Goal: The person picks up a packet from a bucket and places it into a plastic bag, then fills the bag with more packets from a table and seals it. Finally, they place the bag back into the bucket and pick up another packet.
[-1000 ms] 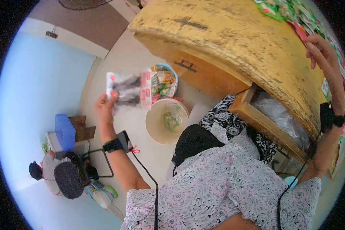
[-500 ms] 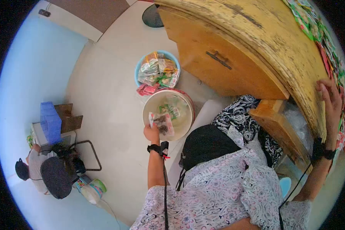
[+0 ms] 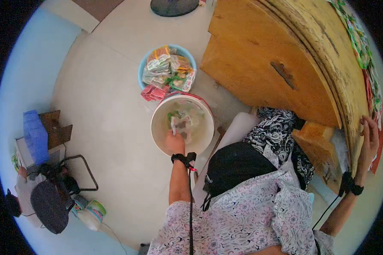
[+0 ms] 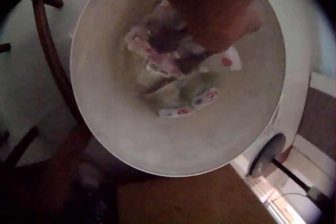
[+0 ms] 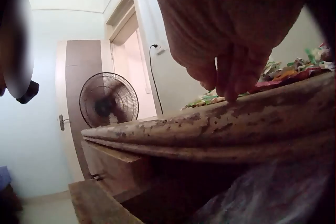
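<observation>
My left hand [image 3: 175, 143] reaches down inside a white bucket [image 3: 158, 134], pinching a clear packet [image 3: 184, 126] with dark contents and red-and-white print. In the left wrist view this packet [image 4: 163, 35] shows partly behind the hand. Below it, a green-and-white packet [image 4: 184, 100] lies at the bottom of the bucket. My right hand [image 3: 369, 142] is at the edge of a worn yellow wooden table [image 3: 349, 100], its fingers loosely bent and holding nothing. The right wrist view shows those fingertips [image 5: 231, 90] right at the table's rim, with colourful packets [image 5: 294, 71] behind them.
A blue basin [image 3: 140, 78] full of packets stands just beyond the bucket, with red packets [image 3: 154, 92] by its side. An open drawer [image 3: 312, 138] juts out under the table. At left another person sits by a chair [image 3: 51, 204]. A standing fan [image 5: 109, 103] is near the door.
My left hand has swung the dark packet from out over the floor, rightward and down into the bucket. My right hand has moved from the packets down along the table edge.
</observation>
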### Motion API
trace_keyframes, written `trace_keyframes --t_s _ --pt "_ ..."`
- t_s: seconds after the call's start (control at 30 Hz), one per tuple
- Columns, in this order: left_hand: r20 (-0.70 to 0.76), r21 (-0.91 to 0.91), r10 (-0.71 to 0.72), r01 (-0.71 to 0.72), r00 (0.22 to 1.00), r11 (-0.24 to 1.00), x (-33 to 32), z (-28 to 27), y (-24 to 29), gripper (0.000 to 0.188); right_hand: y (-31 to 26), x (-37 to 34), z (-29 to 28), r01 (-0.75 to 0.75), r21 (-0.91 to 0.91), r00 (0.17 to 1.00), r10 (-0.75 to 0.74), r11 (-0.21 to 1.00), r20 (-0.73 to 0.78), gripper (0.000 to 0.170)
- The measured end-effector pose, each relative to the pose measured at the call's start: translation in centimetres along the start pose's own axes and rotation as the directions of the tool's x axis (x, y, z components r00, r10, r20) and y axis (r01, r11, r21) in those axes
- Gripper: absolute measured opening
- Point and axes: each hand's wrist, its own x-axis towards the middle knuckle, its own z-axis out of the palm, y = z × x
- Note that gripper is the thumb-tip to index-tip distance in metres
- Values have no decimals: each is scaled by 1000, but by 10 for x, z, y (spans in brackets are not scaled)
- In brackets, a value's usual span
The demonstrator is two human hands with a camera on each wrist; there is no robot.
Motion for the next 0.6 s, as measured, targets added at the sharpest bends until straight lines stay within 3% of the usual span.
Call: trace_keyframes --t_s 0.1,0.2,0.3,0.4,0.5,0.6 --pt "8 63 184 -184 983 981 13 24 -20 28 14 2 1 38 19 999 -37 999 -32 23" --pt "88 142 191 -202 978 969 20 21 -14 28 12 2 4 7 0 999 -7 1000 -52 22" --pt "116 250 310 -330 944 910 49 38 -33 37 4 2 4 83 -113 995 -89 990 -51 22" --pt "176 218 426 -457 887 862 70 14 -18 39 8 1 4 88 -124 995 -93 988 -39 22" --pt "154 340 544 -561 825 755 90 14 -10 31 26 -1 5 27 -16 999 -27 1000 -33 23" --pt "163 337 636 -648 754 683 110 21 -6 34 26 -1 2 87 -167 995 -93 982 -28 23"
